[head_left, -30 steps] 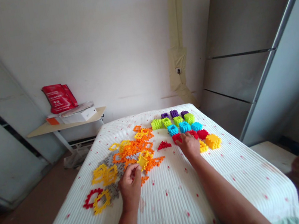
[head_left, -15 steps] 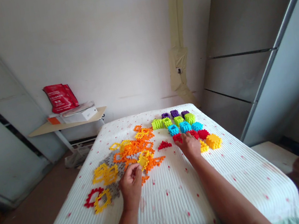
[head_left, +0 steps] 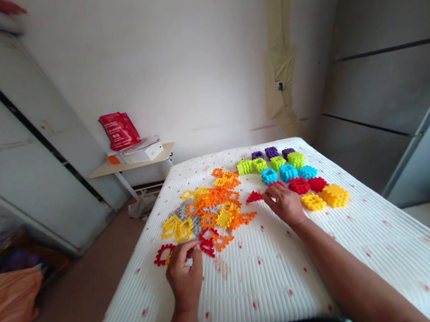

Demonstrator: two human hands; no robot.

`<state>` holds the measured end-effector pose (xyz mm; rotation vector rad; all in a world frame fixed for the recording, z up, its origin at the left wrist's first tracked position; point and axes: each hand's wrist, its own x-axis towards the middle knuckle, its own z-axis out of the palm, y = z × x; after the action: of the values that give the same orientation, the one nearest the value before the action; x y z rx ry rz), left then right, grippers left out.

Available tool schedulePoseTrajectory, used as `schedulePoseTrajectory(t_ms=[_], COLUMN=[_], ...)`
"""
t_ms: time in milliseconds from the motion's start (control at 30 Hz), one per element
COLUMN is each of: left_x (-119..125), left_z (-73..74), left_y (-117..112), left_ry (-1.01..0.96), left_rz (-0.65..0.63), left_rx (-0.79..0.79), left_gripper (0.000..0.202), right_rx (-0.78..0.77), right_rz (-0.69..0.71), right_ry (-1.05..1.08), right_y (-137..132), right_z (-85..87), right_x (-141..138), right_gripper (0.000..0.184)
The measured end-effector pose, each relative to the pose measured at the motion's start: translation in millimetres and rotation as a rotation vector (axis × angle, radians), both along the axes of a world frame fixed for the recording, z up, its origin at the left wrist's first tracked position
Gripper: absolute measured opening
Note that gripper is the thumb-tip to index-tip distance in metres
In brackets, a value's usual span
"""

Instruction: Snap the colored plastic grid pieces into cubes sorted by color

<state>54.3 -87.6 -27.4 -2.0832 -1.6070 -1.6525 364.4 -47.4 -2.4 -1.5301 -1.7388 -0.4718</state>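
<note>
My left hand (head_left: 185, 274) is closed at the near left of the pile, thumb and forefinger pinched at the edge of a red notched plastic piece (head_left: 207, 246). Beside that piece lie an orange notched piece (head_left: 223, 242) and a red frame-shaped piece (head_left: 163, 254), with some yellow showing behind my knuckles. My right hand (head_left: 286, 204) curls over a red block (head_left: 275, 185) and hides most of it. Left of those fingertips lies a red triangular piece (head_left: 254, 196). Further right sit another red block (head_left: 299, 185) and a yellow block (head_left: 313, 201).
Orange pieces (head_left: 208, 200) and yellow frames (head_left: 179, 228) spread across the left of the cloth-covered table (head_left: 259, 284). Rows of blue (head_left: 288, 173), green (head_left: 278, 163) and purple blocks (head_left: 271, 152) stand behind the red ones. A larger yellow block (head_left: 335, 196) ends the near row.
The view has swung left. My left hand has moved away from the yellow square piece toward the near left, uncovering red pieces. My right hand has shifted slightly left over the red block.
</note>
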Motion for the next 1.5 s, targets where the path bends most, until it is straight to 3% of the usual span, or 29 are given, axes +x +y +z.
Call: schedulePoseTrajectory(t_ms=[167, 300, 500, 700, 900, 1167, 1333, 1500], left_x=[-9, 3, 17, 25, 27, 17, 19, 23], left_z=[-3.0, 5.6, 15.7, 18.4, 11.2, -5.5, 1.8, 17.1], left_y=[-16, -19, -20, -14, -5, 10, 24, 42], left_ry=[0.365, 0.578, 0.722, 0.732, 0.689, 0.432, 0.231, -0.059], left_rz=[0.013, 0.069, 0.145, 0.170, 0.178, 0.126, 0.140, 0.173], left_rx=[-0.098, -0.242, -0.435, -0.416, -0.324, -0.108, -0.043, -0.132], left_gripper=[0.013, 0.035, 0.047, 0.038, 0.023, 0.019, 0.022, 0.025], right_rx=[0.020, 0.022, -0.045, -0.145, -0.160, -0.197, -0.222, -0.236], right_rz=[0.084, 0.127, 0.165, 0.181, 0.201, 0.225, 0.224, 0.230], right_ry=[-0.042, -0.045, -0.054, -0.047, -0.055, -0.053, -0.050, -0.060], right_y=[-1, -1, 0, -2, -3, -5, -6, -6], right_z=[-1.8, -5.0, -6.7, -6.1, -4.1, -2.7, -3.0, -2.4], right_x=[-6, -10, -16, -19, -22, -25, -26, -26], right_gripper=[0.029, 0.030, 0.030, 0.029, 0.029, 0.029, 0.027, 0.026])
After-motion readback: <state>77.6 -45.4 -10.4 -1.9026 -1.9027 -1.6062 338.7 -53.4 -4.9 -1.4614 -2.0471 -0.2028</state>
